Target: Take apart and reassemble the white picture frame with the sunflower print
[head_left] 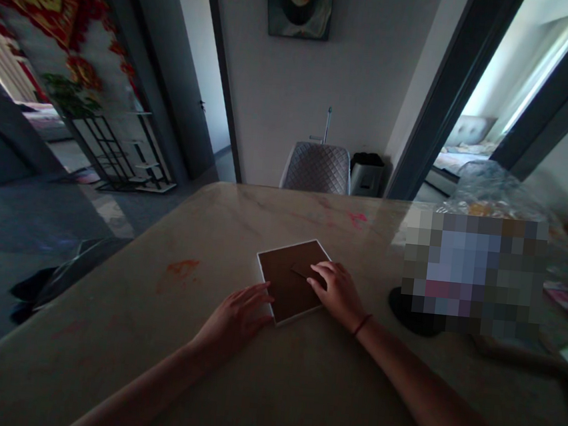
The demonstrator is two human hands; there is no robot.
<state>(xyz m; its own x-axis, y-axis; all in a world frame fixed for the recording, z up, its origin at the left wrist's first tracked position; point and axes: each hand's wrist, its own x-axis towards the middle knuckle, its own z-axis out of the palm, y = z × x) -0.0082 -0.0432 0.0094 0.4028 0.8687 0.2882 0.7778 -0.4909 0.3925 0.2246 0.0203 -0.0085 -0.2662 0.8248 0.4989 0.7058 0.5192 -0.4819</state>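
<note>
A picture frame (285, 300) with a brown back and thin white rim lies on the table, turned at a slant. My left hand (237, 312) rests at its left edge, fingers stretched out over the rim and the thumb near the lower corner. Above the brown back is my right hand (339, 292), wearing a dark red wristband, with thumb and curled fingers close together. A thin dark stick-like piece (299, 272) runs leftward from these fingertips. Whether it is attached to the back, I cannot tell.
The pale stone table (223, 220) has red and orange stains. To the right stand a round black base (417, 316), a pixelated area and clear plastic wrapping (497, 187). Beyond the far edge are a quilted chair (318, 167) and a bin (366, 175).
</note>
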